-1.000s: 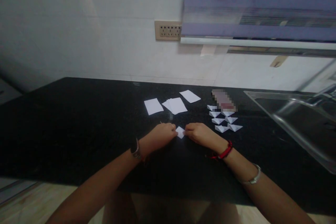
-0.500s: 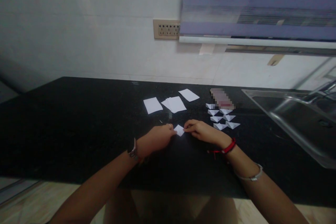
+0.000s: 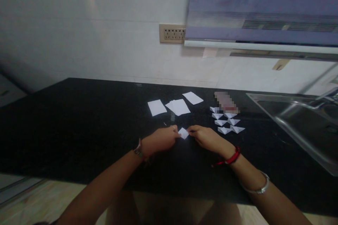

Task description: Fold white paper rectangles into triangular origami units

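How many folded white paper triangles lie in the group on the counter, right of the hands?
7 folded triangles: three in the left column, three in the right, one at top beside the blurred object, which may hide more.

No legible text, label, brand, number or sign appears in the view. The white paper sheets (image 3: 179, 106) on the far side of the black countertop (image 3: 66, 123) are blank. The small object (image 3: 226, 102) to their right is blurred beyond reading. The wall socket plate (image 3: 172, 33) carries no readable marking.
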`<state>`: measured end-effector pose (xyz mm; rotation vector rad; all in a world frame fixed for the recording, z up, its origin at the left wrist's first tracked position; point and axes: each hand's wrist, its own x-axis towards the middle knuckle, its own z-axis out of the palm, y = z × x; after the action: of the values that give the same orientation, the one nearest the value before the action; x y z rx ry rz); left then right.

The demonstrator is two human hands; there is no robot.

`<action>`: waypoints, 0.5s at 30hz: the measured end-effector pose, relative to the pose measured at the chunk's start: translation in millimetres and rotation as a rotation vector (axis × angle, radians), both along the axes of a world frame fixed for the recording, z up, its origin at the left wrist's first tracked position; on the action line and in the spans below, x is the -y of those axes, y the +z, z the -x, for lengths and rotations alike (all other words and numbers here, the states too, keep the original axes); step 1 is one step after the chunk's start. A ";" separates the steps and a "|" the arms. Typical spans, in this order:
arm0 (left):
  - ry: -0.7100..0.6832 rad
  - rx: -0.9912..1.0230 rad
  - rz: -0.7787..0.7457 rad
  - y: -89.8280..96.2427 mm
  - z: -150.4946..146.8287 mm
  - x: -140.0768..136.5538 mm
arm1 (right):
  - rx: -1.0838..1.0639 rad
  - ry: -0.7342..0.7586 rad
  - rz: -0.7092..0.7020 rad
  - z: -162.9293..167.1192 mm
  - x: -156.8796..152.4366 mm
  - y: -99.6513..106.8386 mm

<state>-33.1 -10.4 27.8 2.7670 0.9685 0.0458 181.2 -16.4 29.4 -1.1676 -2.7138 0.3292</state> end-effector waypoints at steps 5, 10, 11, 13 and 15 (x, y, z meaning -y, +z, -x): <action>-0.001 0.133 0.050 -4.3 -5.1 -14.2 | -0.178 -0.018 0.065 2.2 -8.2 -3.1; 0.243 0.331 0.087 -13.0 -12.2 -20.8 | -0.258 -0.311 0.023 13.1 -12.3 -15.2; 0.291 0.358 0.097 -13.9 -12.8 -20.4 | -0.258 -0.312 0.028 15.3 -11.9 -16.6; 0.362 0.391 0.118 -14.4 -13.6 -19.2 | -0.274 -0.304 0.043 18.6 -10.7 -17.8; 0.394 0.393 0.140 -13.7 -14.1 -18.3 | -0.303 -0.312 0.060 20.6 -9.7 -17.8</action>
<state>-19.0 7.9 14.1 2.2774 1.3185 0.5364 160.6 -6.7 11.6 -1.4035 -2.2381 0.4986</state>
